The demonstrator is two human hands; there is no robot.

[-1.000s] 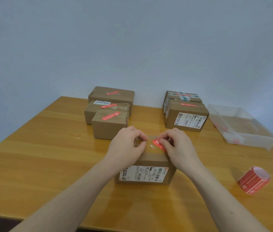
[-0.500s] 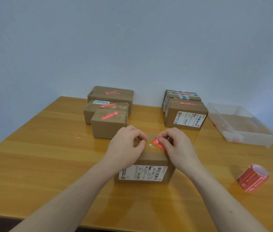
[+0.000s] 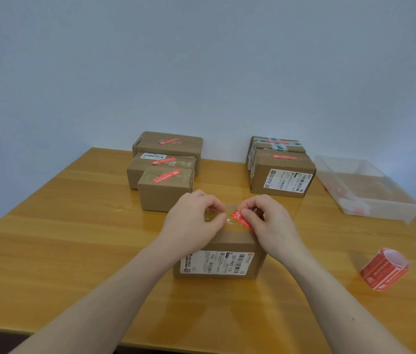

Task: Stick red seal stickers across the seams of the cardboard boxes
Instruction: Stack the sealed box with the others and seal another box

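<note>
The red seal sticker [image 3: 242,220] lies on top of the brown cardboard box with a white barcode label [image 3: 218,261], at the front middle of the wooden bench [image 3: 48,238]. The right hand [image 3: 269,221] pinches the right part of the sticker with curled fingers. The left hand [image 3: 192,221] has its fingers curled against the thumb at the left end; it seems to pinch a thin clear or white piece there, maybe the backing, but this is too small to tell surely.

The risk, in my judgement, is that the sticker goes down crooked or only on one flap, so it does not cross the seam. It could also fold and stick to itself or to the fingers if it is pulled unevenly, and pressing on one side may slide the light box.

The clear plastic tray [image 3: 370,190] at the far right holds only some small red and white scraps, probably removed backing. The roll of red stickers [image 3: 384,269] lies on the bench near the right forearm. Five other cardboard boxes [image 3: 166,186] behind already carry red seals.
</note>
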